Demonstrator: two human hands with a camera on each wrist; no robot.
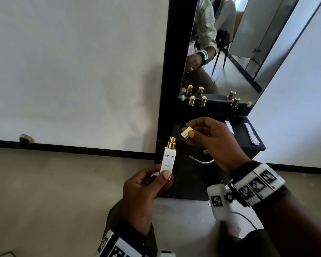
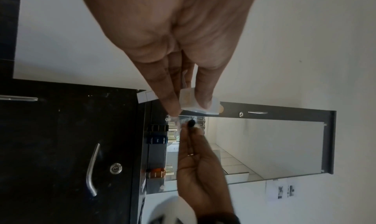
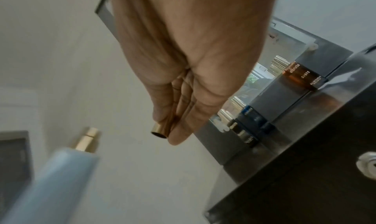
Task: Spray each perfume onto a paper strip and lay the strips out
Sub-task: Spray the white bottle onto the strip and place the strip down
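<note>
Hands (image 1: pixel 143 191) before black cabinet (image 1: pixel 193 182) (mirrored)

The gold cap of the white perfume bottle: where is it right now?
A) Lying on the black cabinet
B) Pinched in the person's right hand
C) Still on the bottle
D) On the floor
B: the right hand pinches the gold cap clear of the white bottle, whose bare sprayer shows above the left hand.

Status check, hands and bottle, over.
Left hand grips white bottle, nozzle bare. Right hand pinches gold cap. No strip in hand.
</note>
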